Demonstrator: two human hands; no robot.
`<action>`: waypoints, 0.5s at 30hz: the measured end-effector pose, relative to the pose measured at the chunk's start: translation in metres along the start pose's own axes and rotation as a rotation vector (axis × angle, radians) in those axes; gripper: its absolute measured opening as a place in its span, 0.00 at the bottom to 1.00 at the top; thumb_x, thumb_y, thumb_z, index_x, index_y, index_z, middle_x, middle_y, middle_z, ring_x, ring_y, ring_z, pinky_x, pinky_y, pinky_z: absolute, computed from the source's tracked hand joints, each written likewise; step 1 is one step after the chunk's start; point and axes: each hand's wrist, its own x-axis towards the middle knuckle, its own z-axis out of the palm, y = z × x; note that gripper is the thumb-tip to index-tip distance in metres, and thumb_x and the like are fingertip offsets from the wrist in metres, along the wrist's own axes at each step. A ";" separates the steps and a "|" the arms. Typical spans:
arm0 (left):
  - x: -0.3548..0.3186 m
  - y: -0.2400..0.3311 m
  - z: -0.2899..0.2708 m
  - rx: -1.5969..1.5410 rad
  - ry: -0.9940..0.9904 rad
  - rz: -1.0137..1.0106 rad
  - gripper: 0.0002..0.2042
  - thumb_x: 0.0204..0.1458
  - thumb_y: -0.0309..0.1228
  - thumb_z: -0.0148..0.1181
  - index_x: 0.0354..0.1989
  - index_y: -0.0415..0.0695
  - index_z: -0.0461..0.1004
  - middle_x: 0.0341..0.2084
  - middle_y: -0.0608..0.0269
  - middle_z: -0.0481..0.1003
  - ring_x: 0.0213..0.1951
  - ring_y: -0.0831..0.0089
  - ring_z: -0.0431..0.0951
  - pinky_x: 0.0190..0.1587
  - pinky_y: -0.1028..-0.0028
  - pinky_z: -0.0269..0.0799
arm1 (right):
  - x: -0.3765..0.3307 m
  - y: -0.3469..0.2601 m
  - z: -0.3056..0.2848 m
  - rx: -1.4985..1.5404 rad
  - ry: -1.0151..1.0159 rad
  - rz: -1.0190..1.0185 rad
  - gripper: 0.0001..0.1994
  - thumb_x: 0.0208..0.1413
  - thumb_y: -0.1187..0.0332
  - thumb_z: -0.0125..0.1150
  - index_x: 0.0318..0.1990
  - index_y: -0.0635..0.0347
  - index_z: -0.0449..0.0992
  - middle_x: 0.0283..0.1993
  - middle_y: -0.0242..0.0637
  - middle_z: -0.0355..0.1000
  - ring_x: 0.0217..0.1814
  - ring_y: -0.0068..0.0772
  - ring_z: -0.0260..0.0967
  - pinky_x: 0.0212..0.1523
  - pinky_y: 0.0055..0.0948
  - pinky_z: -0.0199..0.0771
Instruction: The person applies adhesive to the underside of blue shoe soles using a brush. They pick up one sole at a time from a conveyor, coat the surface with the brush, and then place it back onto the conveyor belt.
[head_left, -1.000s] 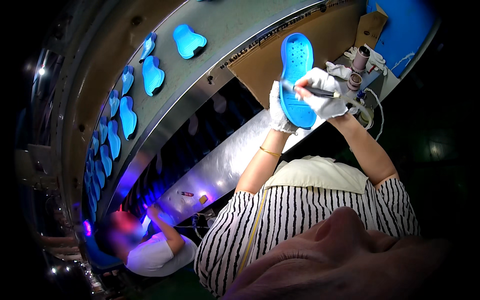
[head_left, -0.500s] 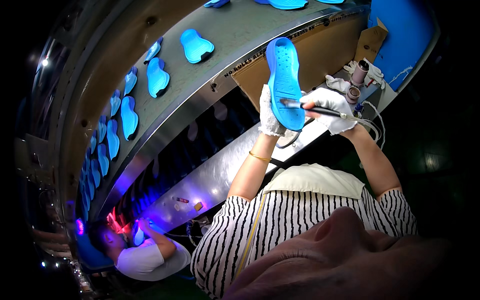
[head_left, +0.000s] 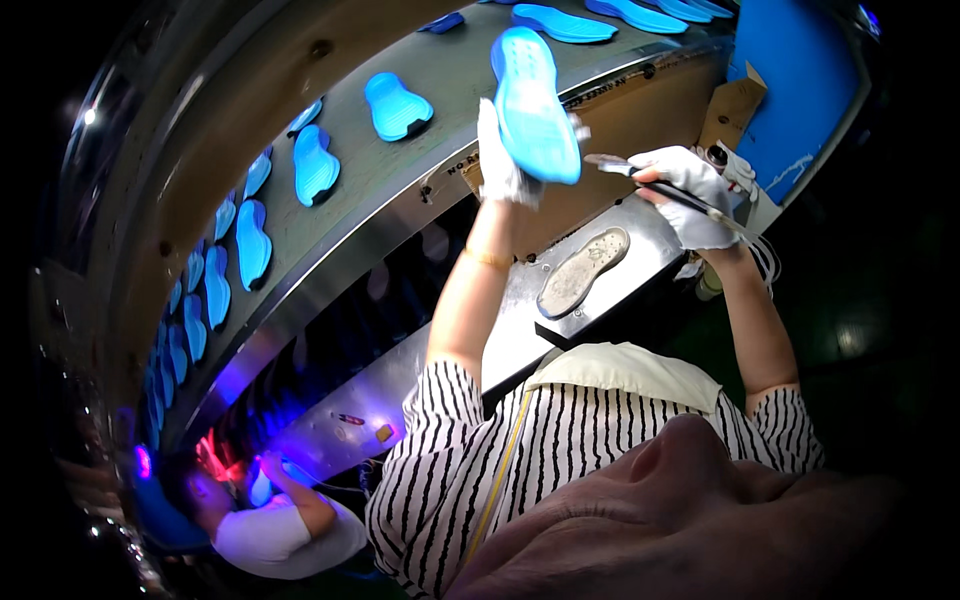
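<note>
A bright blue shoe sole (head_left: 532, 110) is held up over the belt's near edge by my left hand (head_left: 508, 160), which wears a white glove and grips it from the left and underneath. To its right my gloved right hand (head_left: 690, 195) is closed around the dark handle of a brush (head_left: 665, 188). The brush tip points left, a short way apart from the sole. On the metal bench below lies a pale, worn-looking sole (head_left: 584, 272).
Several blue soles (head_left: 317, 165) lie on the curved belt (head_left: 450, 95). A cardboard sheet (head_left: 640, 140) lines its near side. White gloves (head_left: 738, 172) and a dark-topped container (head_left: 716, 156) lie at the right. Another person (head_left: 270, 520) works at the lower left.
My left hand has moved the sole up and left, away from the brush. My right hand has drawn slightly right with the brush. The pale sole on the bench now shows fully.
</note>
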 end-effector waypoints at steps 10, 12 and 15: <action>0.031 0.039 -0.009 0.327 0.265 0.045 0.23 0.58 0.38 0.49 0.55 0.32 0.61 0.47 0.44 0.69 0.45 0.49 0.74 0.50 0.54 0.71 | -0.030 0.012 0.012 0.368 0.142 0.419 0.11 0.44 0.86 0.62 0.35 0.63 0.76 0.41 0.37 0.74 0.42 0.23 0.71 0.46 0.21 0.71; 0.018 0.068 -0.023 1.009 0.073 0.490 0.17 0.55 0.34 0.55 0.47 0.34 0.71 0.34 0.53 0.76 0.33 0.64 0.79 0.41 0.70 0.76 | -0.034 0.017 0.017 0.460 0.136 0.501 0.11 0.46 0.86 0.61 0.37 0.64 0.75 0.42 0.37 0.74 0.42 0.22 0.71 0.46 0.20 0.70; 0.001 0.135 -0.059 2.214 0.423 1.001 0.20 0.49 0.42 0.57 0.48 0.45 0.73 0.39 0.53 0.75 0.40 0.63 0.76 0.43 0.66 0.72 | -0.030 0.011 0.031 0.534 0.075 0.524 0.10 0.47 0.84 0.61 0.38 0.65 0.75 0.41 0.36 0.74 0.41 0.21 0.71 0.46 0.19 0.70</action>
